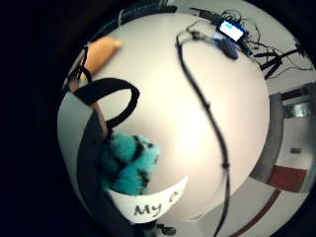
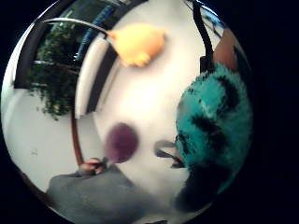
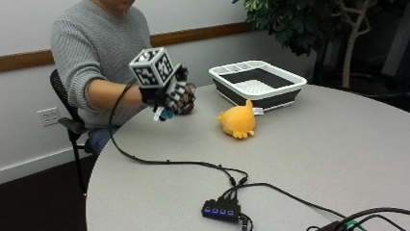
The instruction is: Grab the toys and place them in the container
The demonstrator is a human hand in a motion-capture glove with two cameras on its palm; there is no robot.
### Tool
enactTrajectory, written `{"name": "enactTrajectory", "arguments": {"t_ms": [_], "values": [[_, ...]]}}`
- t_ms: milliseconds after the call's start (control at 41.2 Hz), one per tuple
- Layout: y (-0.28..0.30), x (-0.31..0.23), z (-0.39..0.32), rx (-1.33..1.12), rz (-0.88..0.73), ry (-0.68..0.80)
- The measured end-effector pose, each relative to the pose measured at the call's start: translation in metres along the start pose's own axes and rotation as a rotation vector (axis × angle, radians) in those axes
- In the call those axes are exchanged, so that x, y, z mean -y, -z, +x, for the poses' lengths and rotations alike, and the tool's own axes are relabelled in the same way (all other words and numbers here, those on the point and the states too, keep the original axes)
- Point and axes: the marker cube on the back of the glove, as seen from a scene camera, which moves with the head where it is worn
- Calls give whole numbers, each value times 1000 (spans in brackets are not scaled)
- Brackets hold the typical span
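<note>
Three toys showing, one container. Nearest the camera, a small hub [image 3: 221, 210] with blue lights is sitting on the table [image 3: 333, 144], near edge. Further back on the left, the right hand [image 3: 168, 94] is hanging in the air above the table, fingers curling round a teal toy [image 3: 165, 113]; only a scrap of teal is peeking out under the glove from outside. Thumb-side palm view is showing that toy's teal fur with black stripes right against the palm, and the little-finger side is showing its white tag [image 1: 148, 202] with "My" printed on it. Just behind the hand, a dark purple toy [image 3: 187, 107] is lying on the table, mostly hidden by the glove; the thumb-side view is showing it as a purple blob. To the right of the hand, the orange toy [image 3: 237, 121] is sitting on the table, well apart from the hand. Just beyond it, the container [image 3: 257, 83], white rim and dark walls, is standing near the far edge. Farthest back, a plant [image 3: 320, 21] is standing behind the table.
</note>
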Motion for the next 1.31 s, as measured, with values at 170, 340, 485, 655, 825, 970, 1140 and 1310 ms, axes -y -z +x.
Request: {"name": "enactTrajectory", "arguments": {"t_ms": [170, 340, 485, 655, 825, 970, 1140, 1310], "values": [[106, 41, -42, 45, 166, 41], [112, 79, -114, 71, 100, 167], [54, 121, -254, -41, 19, 301], [0, 153, -347, -167, -50, 363], [-26, 168, -376, -217, -85, 352], [-51, 165, -391, -165, -177, 403], [-77, 158, -379, -204, -410, 398], [-83, 154, -377, -194, -393, 374]]}}
